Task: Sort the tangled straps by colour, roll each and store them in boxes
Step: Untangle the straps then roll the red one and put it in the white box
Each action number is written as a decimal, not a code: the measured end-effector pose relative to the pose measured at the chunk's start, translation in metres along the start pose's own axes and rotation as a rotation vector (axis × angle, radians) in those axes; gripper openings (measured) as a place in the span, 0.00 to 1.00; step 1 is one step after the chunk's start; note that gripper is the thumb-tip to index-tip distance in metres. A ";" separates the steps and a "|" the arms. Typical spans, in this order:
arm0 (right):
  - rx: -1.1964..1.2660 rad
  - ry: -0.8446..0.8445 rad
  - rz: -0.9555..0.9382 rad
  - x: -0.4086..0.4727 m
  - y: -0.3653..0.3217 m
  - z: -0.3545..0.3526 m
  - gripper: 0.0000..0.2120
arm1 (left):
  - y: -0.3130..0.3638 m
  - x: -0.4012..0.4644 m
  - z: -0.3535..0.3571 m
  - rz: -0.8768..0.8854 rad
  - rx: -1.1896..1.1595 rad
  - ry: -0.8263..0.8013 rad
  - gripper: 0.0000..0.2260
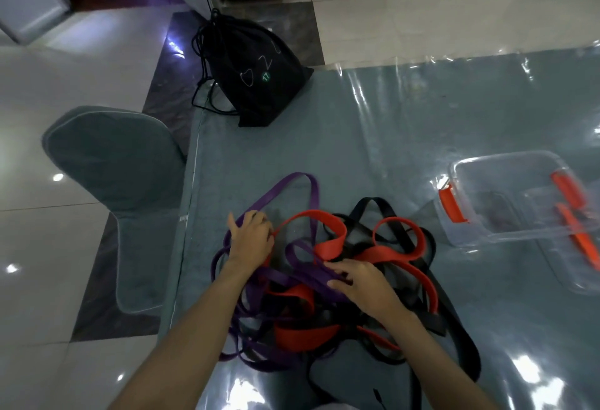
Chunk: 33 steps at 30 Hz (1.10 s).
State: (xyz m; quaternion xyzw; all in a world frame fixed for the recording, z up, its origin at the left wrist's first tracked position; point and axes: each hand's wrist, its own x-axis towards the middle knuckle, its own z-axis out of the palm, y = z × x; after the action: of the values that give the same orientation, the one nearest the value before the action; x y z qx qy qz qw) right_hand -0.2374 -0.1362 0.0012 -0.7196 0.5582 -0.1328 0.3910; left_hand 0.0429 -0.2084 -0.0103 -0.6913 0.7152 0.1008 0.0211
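Your forearms cover the near middle of the strap tangle (328, 283); purple, red and black straps are so interlaced there you can't count them or trace single ones. Bottom edge cuts off the black strap (454, 328) ends. Clear boxes (506, 195) on the right are motion-blurred; contents unreadable, only orange latches (449, 203) show.

Left hand (251, 237): fingers curled over a purple strap (285, 188) at the tangle's left edge, gripping it. Right hand (360, 283): fingers nearly straight, lying flat on purple bands mid-pile; can't tell if the thumb pinches.

Tangle sits on the plastic-covered table (389, 123), near edge, left of the boxes. Black drawstring bag (256, 75) at the far corner: chalk-like marks, possibly "020", plus a green sticker reading "17".
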 end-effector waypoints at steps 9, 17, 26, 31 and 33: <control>-0.196 0.140 -0.077 0.032 -0.027 0.032 0.18 | -0.022 -0.021 -0.031 0.027 -0.512 0.148 0.02; -0.012 0.173 -0.349 0.039 -0.013 0.050 0.17 | -0.022 -0.039 -0.023 -0.067 -0.848 0.093 0.08; -0.023 -0.021 -0.159 0.072 -0.014 0.055 0.18 | -0.063 -0.073 0.022 -0.334 -0.694 -0.052 0.12; -0.117 -0.060 -0.036 0.091 -0.036 0.077 0.17 | -0.061 -0.101 0.039 -0.497 -0.788 -0.027 0.15; -0.091 -0.064 -0.026 0.094 -0.036 0.079 0.16 | -0.059 -0.104 0.044 -0.560 -0.835 -0.076 0.15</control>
State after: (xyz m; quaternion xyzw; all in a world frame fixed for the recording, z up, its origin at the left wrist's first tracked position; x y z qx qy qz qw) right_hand -0.1306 -0.1860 -0.0489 -0.7476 0.5417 -0.0892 0.3737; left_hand 0.1007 -0.0996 -0.0426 -0.8019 0.3997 0.3938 -0.2050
